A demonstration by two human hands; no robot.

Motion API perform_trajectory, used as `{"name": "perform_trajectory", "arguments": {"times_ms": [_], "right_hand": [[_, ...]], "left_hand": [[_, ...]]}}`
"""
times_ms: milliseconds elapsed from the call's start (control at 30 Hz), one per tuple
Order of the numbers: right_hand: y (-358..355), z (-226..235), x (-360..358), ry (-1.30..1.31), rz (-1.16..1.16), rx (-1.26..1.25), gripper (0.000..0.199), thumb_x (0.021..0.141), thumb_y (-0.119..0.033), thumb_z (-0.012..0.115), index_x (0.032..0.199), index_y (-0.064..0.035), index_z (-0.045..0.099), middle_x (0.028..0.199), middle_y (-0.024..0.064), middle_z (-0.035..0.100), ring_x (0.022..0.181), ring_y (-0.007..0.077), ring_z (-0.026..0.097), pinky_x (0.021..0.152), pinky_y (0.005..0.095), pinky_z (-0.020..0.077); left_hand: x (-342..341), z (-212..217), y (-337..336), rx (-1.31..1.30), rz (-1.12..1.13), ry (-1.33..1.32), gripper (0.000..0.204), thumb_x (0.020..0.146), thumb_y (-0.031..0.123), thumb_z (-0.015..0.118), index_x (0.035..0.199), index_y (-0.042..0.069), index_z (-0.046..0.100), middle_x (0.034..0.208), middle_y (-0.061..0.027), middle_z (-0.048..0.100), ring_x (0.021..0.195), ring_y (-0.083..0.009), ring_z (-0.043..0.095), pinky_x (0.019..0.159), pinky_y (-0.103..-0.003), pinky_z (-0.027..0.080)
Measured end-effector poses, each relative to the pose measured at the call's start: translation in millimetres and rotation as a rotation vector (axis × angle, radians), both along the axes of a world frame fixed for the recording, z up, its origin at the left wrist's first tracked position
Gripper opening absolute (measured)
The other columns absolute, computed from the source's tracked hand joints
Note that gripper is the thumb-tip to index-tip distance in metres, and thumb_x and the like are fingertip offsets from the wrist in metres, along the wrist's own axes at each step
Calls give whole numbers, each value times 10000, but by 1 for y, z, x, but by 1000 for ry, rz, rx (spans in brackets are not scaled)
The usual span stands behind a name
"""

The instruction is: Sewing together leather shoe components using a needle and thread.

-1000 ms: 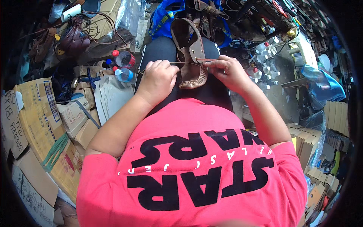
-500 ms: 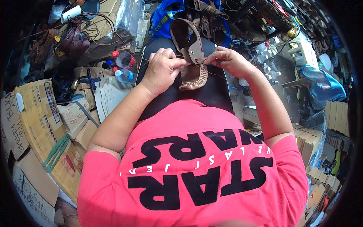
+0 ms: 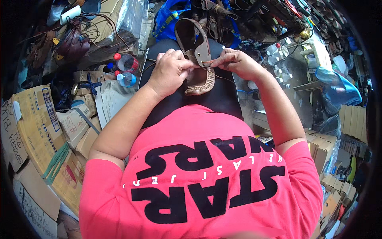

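A brown leather moccasin (image 3: 200, 85) lies over my dark-clad lap, its gathered toe toward me and its heel pointing away. My left hand (image 3: 170, 73) is closed at the shoe's left side, thumb and forefinger pinching its edge by the instep; what exactly lies between the fingertips is hidden. On the other side my right hand (image 3: 238, 63) pinches a short tan lace (image 3: 207, 62) that comes out of an eyelet in the side flap (image 3: 203, 52). A thin dark cord (image 3: 227, 78) trails off to the right, below that hand.
Beyond my knees stands a blue bag (image 3: 167, 24) with brown shoes around it. Plastic bottles (image 3: 126, 79) are at the left, near stacked cardboard boxes (image 3: 38, 119). More bottles (image 3: 274, 59) and a blue cloth (image 3: 338, 87) are at the right.
The whole view has shifted slightly, so everything sits a little farther left. Both hands keep their hold at the shoe, with the right one slightly closer to the flap.
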State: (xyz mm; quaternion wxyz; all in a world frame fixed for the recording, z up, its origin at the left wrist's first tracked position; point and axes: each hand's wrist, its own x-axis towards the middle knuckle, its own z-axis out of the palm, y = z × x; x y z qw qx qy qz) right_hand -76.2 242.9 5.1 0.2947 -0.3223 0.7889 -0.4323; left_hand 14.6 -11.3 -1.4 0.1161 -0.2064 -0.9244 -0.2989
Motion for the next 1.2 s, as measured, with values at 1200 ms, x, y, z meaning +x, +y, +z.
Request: {"name": "perform_trajectory", "arguments": {"times_ms": [1200], "right_hand": [[-5,4,15,-338,-197,-112,274,840,-38,703,1113,-60,684,854,-46,634,766,27,534,710,196,468]], "left_hand": [[2,3,14,46,113,-156,196,737,141,738,929,122,711,858,-49,683,866,-230,580,815,-382,427]]}}
